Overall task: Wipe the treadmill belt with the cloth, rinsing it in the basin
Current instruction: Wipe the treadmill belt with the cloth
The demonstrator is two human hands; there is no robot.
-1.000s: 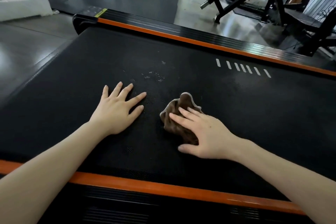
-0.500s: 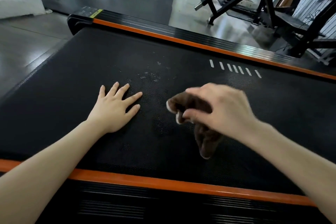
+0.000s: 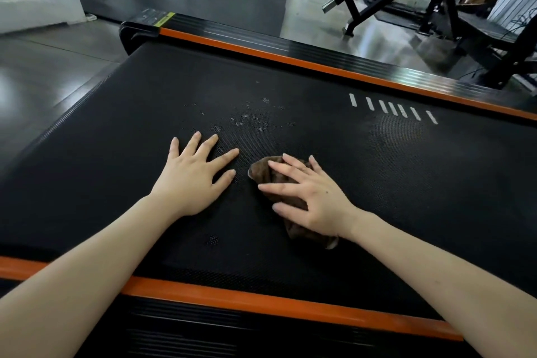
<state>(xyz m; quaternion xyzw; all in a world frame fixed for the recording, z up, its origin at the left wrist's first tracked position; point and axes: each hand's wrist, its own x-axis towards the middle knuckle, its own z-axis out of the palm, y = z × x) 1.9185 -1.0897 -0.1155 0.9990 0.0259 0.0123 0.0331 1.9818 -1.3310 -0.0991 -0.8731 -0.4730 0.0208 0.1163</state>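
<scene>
The black treadmill belt (image 3: 377,177) fills the middle of the view, with pale specks of dirt (image 3: 250,120) on it just beyond my hands. A crumpled brown cloth (image 3: 263,173) lies on the belt. My right hand (image 3: 308,197) presses flat on the cloth with fingers spread and straight, covering most of it. My left hand (image 3: 193,180) rests flat on the bare belt just left of the cloth, fingers spread. No basin is in view.
Orange side rails run along the belt's near edge (image 3: 261,304) and far edge (image 3: 319,67). White stripe marks (image 3: 392,109) sit on the belt at the right. A black weight bench frame (image 3: 436,0) stands beyond on the glossy floor; a white block (image 3: 40,10) lies far left.
Half a second ago my right hand had the cloth pinched and lifted off the belt; now the cloth lies back on the belt under my flattened hand. My left hand stayed put.
</scene>
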